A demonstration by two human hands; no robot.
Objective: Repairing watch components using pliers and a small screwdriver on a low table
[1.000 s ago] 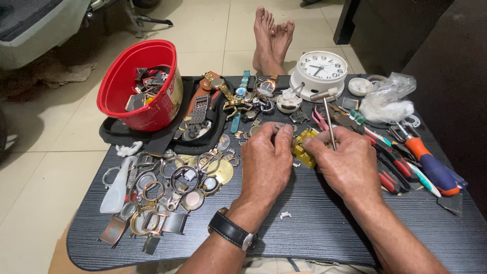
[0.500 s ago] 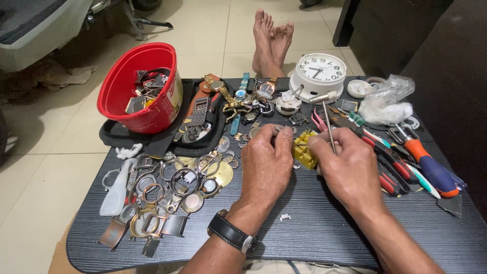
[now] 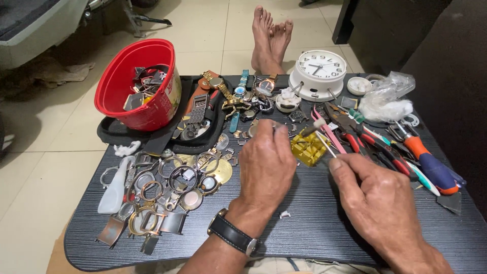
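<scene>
My left hand [image 3: 266, 165], with a black wristwatch on its wrist, is closed over a small metal part just left of a yellow plastic holder block [image 3: 308, 147] on the dark table [image 3: 324, 228]. What it grips is mostly hidden by the fingers. My right hand [image 3: 373, 195] pinches a thin tool [image 3: 320, 133] with a pale tip, angled up over the yellow block.
A red bowl [image 3: 144, 83] of watch parts sits on a black tray at back left. Loose watch cases and rings [image 3: 162, 187] lie at the left. A white clock [image 3: 319, 71], pliers and screwdrivers [image 3: 401, 152], a plastic bag and bare feet are beyond.
My right hand has drawn back towards me, away from my left hand, with the thin tool still held. The yellow block now shows more between the hands.
</scene>
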